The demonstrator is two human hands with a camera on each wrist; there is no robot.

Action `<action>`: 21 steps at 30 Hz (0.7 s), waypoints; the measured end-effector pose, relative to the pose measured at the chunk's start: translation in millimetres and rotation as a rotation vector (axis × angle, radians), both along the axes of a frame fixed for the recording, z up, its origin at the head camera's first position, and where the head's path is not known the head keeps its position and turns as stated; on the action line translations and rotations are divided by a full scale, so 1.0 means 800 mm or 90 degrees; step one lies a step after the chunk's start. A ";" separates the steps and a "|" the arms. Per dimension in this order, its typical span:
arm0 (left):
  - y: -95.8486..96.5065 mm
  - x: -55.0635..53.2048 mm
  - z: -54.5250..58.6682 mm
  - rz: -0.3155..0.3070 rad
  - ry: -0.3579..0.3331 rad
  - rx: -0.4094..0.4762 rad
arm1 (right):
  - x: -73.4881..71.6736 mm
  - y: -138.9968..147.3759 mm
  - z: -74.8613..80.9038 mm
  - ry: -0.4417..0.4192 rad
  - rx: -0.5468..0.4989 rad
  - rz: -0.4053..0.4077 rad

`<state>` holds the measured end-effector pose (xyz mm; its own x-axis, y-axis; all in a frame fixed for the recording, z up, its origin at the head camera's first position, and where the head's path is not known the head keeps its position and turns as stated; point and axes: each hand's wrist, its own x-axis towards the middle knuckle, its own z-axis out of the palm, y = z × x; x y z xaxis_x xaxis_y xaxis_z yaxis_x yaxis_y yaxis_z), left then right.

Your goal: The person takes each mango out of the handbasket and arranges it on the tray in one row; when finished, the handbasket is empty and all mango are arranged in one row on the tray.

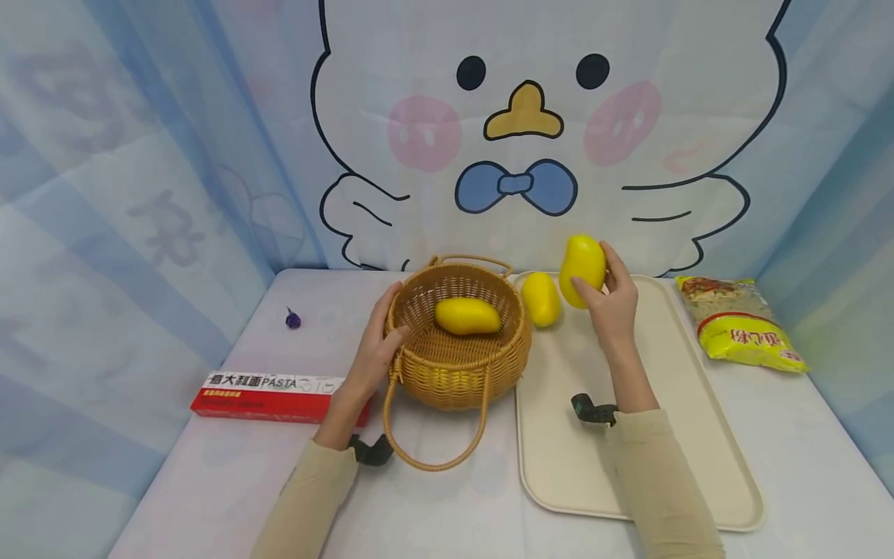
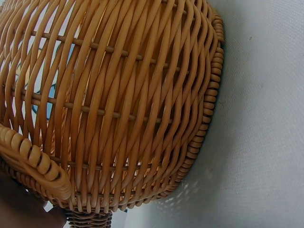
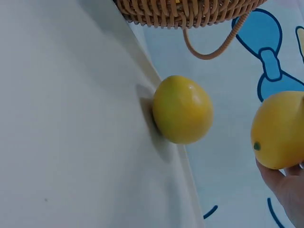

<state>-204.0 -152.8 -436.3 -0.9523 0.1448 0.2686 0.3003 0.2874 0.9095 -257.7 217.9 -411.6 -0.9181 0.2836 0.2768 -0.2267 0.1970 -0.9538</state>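
My left hand point(image 1: 377, 349) grips the left rim of a round wicker basket point(image 1: 447, 384), its thumb over the edge. One yellow mango point(image 1: 467, 316) lies inside the basket. In the left wrist view the woven basket side point(image 2: 118, 104) fills most of the picture, and only a dark bit of the hand shows at lower left. Above the far part of a cream tray point(image 1: 573, 466), my right hand point(image 1: 615, 307) holds a second mango point(image 1: 583, 270) between thumb and fingers. A third mango point(image 1: 541, 300) rests on the tray's far left corner, also seen in the right wrist view point(image 3: 183, 109).
A red and white pasta box point(image 1: 268, 396) lies left of the basket, partly behind the left forearm. Farther back is a small purple item point(image 1: 292, 318). A yellow noodle packet point(image 1: 743, 326) lies right of the tray. A printed curtain point(image 1: 517, 233) stands behind the table.
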 end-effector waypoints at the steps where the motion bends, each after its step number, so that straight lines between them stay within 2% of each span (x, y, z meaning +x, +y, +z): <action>1: 0.000 0.000 0.000 0.000 0.000 0.000 | -0.001 0.002 -0.002 -0.012 -0.002 -0.001; 11: -0.001 0.002 0.000 -0.005 -0.015 0.007 | -0.006 0.019 -0.023 -0.118 0.045 -0.010; 21: 0.002 0.007 0.016 -0.017 -0.031 0.004 | -0.018 0.032 -0.052 -0.200 0.096 0.037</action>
<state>-198.2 -151.6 -423.5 -0.9602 0.1692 0.2223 0.2626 0.2745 0.9250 -272.1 243.7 -452.8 -0.9784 0.2061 0.0134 0.0579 0.3363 -0.9400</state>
